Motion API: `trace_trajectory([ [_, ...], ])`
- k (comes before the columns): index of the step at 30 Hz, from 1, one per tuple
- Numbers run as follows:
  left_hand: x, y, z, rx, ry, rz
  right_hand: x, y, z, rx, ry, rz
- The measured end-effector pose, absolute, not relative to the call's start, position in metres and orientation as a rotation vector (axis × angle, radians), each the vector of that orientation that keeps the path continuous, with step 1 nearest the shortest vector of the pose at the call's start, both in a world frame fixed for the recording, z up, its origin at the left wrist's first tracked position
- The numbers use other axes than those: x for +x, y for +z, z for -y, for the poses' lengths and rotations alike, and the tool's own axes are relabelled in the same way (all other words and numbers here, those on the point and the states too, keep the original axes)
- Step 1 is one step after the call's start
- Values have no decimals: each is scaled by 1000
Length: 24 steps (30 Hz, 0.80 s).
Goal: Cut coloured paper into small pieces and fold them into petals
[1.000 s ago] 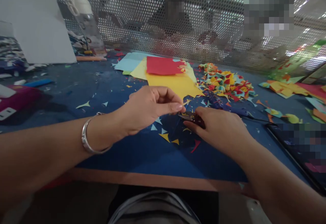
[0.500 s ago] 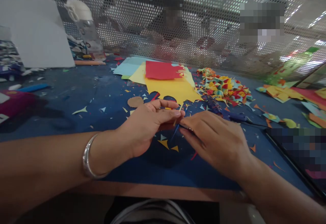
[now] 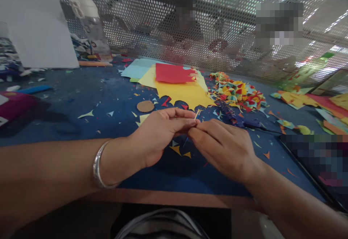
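Observation:
Over the table's middle my two hands meet at the fingertips. My left hand, with a silver bangle at the wrist, pinches a narrow yellow paper piece between thumb and finger. My right hand is closed, its fingertips against the left ones, around a thin blue stick-like tool. Most of that tool is hidden by the fingers, and its exact kind does not show. Just beyond lie a yellow sheet with a scalloped cut edge and a red sheet on top. Yellow scraps lie below the hands.
A heap of folded colourful paper pieces lies right of the sheets, near a dark blue corded tool. A tablet borders the right side. A water bottle and a white board stand back left, before a perforated metal screen.
My right fingers have closed in further against the left fingertips, covering more of the blue tool. The view has shifted slightly; the things on the table lie as before.

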State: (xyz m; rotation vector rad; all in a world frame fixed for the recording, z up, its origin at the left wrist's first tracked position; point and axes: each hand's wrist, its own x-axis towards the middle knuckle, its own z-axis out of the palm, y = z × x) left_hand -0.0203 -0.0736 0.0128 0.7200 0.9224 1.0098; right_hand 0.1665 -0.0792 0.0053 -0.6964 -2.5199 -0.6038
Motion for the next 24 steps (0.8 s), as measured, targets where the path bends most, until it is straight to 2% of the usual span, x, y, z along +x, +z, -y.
trace_trajectory([
  [4, -21, 9, 72, 738, 998, -918, 166, 5, 78, -677, -368, 2411],
  [10, -22, 11, 71, 823, 971, -965, 164, 6, 74, -924, 43, 2141],
  [20, -22, 10, 74, 907, 964, -915, 166, 4, 72, -1007, 412, 2004],
  [24, -21, 9, 75, 865, 940, -883, 166, 5, 73, -1053, 432, 1984],
])
